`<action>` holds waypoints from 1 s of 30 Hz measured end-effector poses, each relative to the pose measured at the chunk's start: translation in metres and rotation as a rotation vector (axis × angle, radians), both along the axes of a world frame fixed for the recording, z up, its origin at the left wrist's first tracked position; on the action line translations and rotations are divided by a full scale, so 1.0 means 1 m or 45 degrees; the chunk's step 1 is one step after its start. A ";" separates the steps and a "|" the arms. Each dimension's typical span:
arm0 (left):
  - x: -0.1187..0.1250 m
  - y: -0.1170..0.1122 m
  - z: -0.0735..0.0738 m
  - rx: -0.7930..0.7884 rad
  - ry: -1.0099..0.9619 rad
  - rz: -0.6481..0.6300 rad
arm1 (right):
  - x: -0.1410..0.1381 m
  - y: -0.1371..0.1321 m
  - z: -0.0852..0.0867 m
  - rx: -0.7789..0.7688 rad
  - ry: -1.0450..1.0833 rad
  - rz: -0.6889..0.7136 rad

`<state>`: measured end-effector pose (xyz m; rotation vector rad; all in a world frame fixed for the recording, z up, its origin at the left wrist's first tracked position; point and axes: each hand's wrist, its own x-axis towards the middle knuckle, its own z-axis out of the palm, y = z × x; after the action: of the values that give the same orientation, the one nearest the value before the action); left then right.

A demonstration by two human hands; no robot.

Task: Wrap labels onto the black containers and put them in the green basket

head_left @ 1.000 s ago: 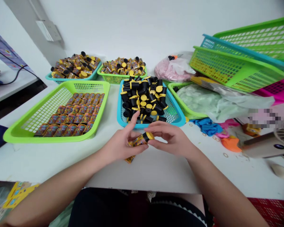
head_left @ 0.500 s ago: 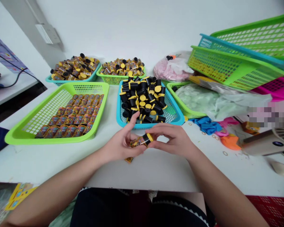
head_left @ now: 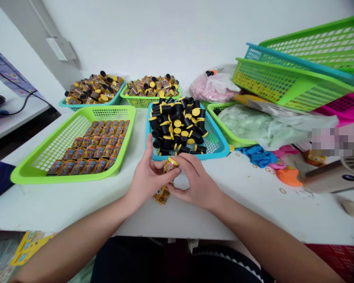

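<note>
My left hand (head_left: 147,173) is closed around a small canister (head_left: 170,164) with a yellow cap and a printed orange-brown wrap, thumb along its near side. My right hand (head_left: 197,181) curves in from the right, index fingertip at the cap and thumb lower down by the left thumb. Just below the hands, printed orange-yellow pieces (head_left: 161,195) lie on the white table. Behind them, a blue basket (head_left: 218,151) holds many plain black canisters with yellow caps. To the left, a green basket (head_left: 26,179) holds wrapped canisters in neat rows.
A blue basket (head_left: 73,107) and a green basket (head_left: 140,103) at the back are heaped with wrapped canisters. Stacked baskets (head_left: 283,84) lean at right above plastic bags (head_left: 247,122). Deflated balloons (head_left: 289,177) and a grey fan-like device (head_left: 336,177) are on the right.
The canister has turned from lying sideways to more upright, its cap now facing up. My right hand has moved left and down around it. More of the printed pieces below shows.
</note>
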<state>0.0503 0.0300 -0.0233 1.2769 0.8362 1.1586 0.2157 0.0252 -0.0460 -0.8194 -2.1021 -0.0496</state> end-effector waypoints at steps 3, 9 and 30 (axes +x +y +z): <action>0.003 -0.004 0.001 -0.004 -0.012 -0.050 | -0.004 -0.001 -0.003 0.131 -0.054 -0.071; 0.002 -0.008 -0.007 0.056 0.174 0.070 | -0.004 0.000 0.001 0.303 -0.174 -0.088; -0.040 -0.002 0.031 0.268 0.662 -0.247 | -0.004 0.002 0.005 0.337 -0.073 0.065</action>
<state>0.0104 0.0284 0.0075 1.8353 0.9532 0.7801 0.2118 0.0268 -0.0414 -0.6117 -2.1117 -0.3203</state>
